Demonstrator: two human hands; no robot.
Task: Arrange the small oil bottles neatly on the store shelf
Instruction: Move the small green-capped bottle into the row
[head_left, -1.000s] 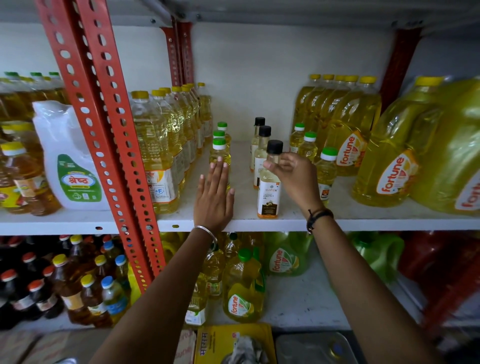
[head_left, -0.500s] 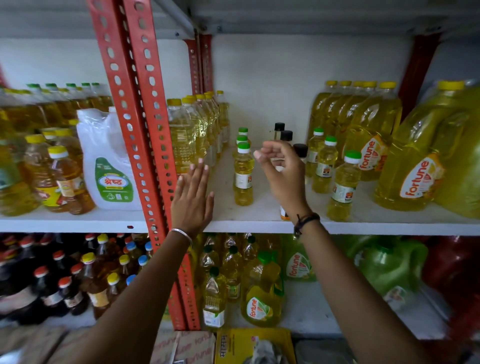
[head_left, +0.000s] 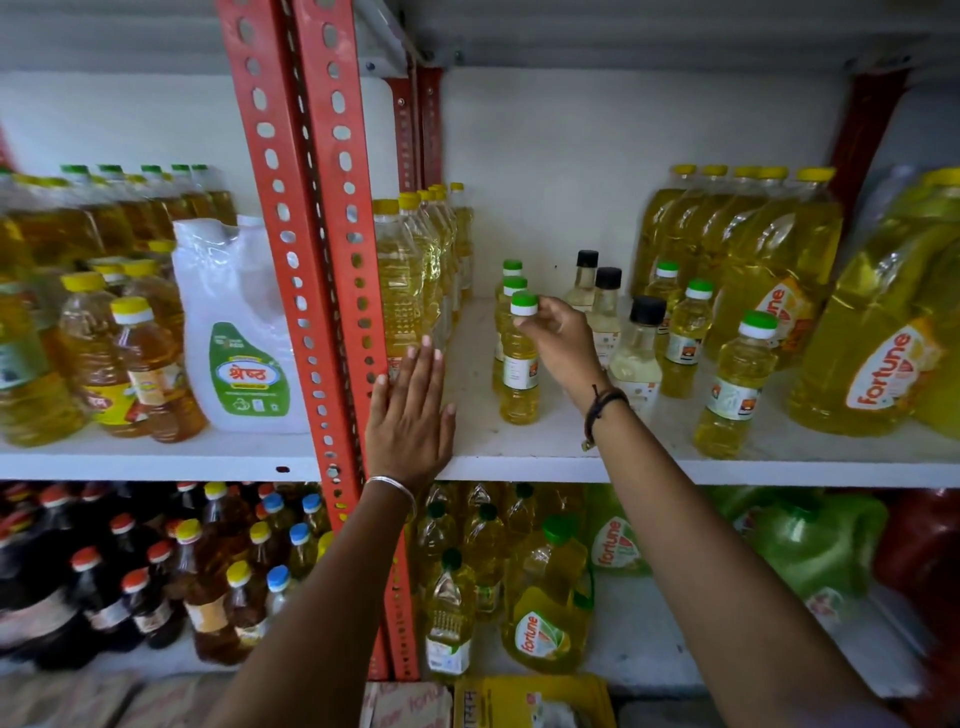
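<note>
Small yellow oil bottles with green caps stand in a row on the white shelf (head_left: 519, 462). My right hand (head_left: 563, 343) grips the cap of the front green-capped bottle (head_left: 519, 369), which stands upright; two more stand behind it. To their right are three black-capped bottles (head_left: 636, 358) in a row, then three more green-capped small bottles (head_left: 732, 384). My left hand (head_left: 410, 415) lies flat with fingers spread at the shelf's front edge, touching a tall yellow-capped bottle (head_left: 400, 291).
A red perforated upright (head_left: 311, 260) divides the shelf just left of my left hand. Large Fortune oil jugs (head_left: 878, 353) fill the right side. A white jug (head_left: 239, 338) and amber bottles stand left. The lower shelf holds more bottles.
My right hand left the black-capped bottle, moved left and took hold of the front green-capped bottle's cap. The view has shifted left; my left hand stays flat on the shelf edge.
</note>
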